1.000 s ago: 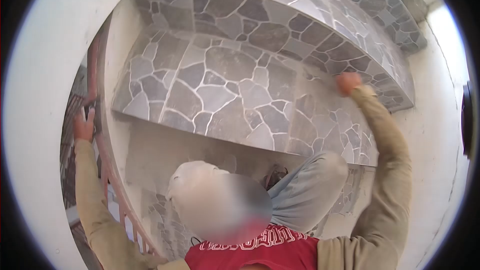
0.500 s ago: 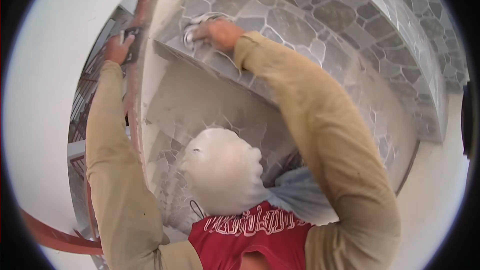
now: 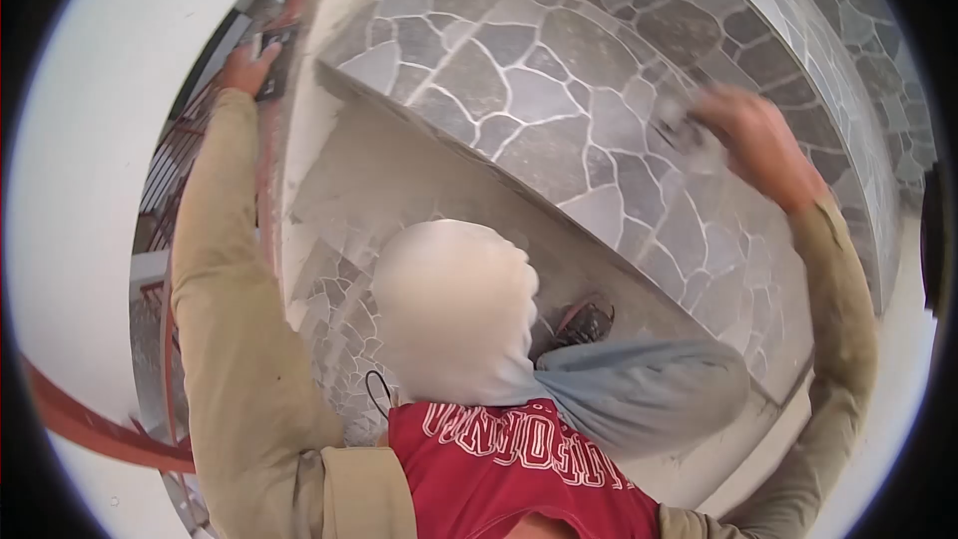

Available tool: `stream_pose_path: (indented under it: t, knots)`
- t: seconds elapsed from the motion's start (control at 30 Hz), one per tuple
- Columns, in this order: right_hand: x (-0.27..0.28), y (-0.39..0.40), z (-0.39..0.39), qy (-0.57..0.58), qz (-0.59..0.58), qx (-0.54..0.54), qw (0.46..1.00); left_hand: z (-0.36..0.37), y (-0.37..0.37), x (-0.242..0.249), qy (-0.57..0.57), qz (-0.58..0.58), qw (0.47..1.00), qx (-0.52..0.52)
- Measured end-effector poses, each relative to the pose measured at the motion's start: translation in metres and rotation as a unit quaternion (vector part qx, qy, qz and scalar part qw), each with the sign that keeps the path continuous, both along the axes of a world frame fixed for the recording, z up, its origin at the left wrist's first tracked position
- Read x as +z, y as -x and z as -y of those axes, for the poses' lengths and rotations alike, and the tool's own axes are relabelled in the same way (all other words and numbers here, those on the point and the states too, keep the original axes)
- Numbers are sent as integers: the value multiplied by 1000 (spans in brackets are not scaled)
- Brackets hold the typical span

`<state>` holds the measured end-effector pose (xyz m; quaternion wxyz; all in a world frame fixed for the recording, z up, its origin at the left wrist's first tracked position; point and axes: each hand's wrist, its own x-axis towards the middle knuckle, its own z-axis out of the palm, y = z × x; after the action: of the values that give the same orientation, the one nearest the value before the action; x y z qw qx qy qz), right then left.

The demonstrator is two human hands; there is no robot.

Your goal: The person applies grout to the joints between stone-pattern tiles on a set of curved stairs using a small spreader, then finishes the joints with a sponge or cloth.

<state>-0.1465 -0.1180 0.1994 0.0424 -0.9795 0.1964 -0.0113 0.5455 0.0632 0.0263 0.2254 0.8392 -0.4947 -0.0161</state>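
Observation:
On the left, my left hand [image 3: 245, 68] is at the red railing [image 3: 271, 130]. Its fingers are closed around a dark, flat object [image 3: 276, 58] whose kind I cannot make out. My right hand [image 3: 750, 140] is over the grey stone-paved step [image 3: 544, 145] on the right, fingers bent around a crumpled grey-white rag [image 3: 687, 135]. Motion blurs the rag and fingertips, and the rag appears to be against the stones. Pale joints run between the irregular stones.
A plain step riser [image 3: 399, 170] drops from the paved edge to a lower paved level [image 3: 339, 339]. My bent leg in blue trousers [image 3: 649, 389] and a dark shoe [image 3: 584, 324] are below. A rounded white shape [image 3: 454, 309] hides part of the lower level. A curved stone-clad wall [image 3: 788, 50] rises at right.
My right hand has swept the rag across the step from near the left corner to the right side. The left hand stays at the railing. The shoe and blue trouser leg show more fully.

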Motion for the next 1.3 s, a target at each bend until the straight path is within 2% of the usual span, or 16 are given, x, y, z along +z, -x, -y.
stream_pose_path:
  t: [0.1,0.13,0.2,0.3,0.4,0.43,0.57,0.6,0.7,0.73,0.83,0.97,1.03,1.1,1.23,1.3]
  knots:
    - [-54,-164,24,12,182,109,977,0,20,19,-27,18,999,7]
    - [-46,-216,7,-100,124,84,984,1,16,15,-15,23,1000,13]
    - [-100,-317,1,-101,116,82,985,-2,10,10,-5,27,999,17]
    - [-195,-361,-24,-49,146,135,979,2,12,16,16,3,999,-35]
    - [-145,-253,-57,-303,19,8,953,-2,6,12,-20,6,1000,4]
    - [-164,-203,-53,-370,84,91,921,-3,-2,8,-25,-6,1000,-4]
    - [-112,21,-84,-341,-61,58,936,-3,17,21,-3,-35,999,-23]
    - [-117,76,-81,-229,-215,77,946,-6,18,20,-4,-33,999,-30]
    - [-36,112,-77,-111,-353,-33,929,-1,5,4,92,39,994,-46]
    - [-5,100,-71,-124,-246,-82,958,-4,7,-3,151,56,986,-50]
    - [26,70,-65,-75,9,-127,989,-19,59,-1,323,-225,918,46]
    - [-12,10,-42,4,154,29,988,-4,223,56,402,-505,763,28]
    - [-41,-28,-42,-80,284,17,955,14,284,79,356,-594,721,-18]
    - [-63,-56,-44,-301,352,-32,886,31,324,86,270,-629,724,-86]
    - [-71,-75,-54,-484,322,-134,802,68,392,101,109,-640,734,-201]
    - [-76,-72,-36,-614,333,-166,696,98,409,85,79,-642,706,-288]
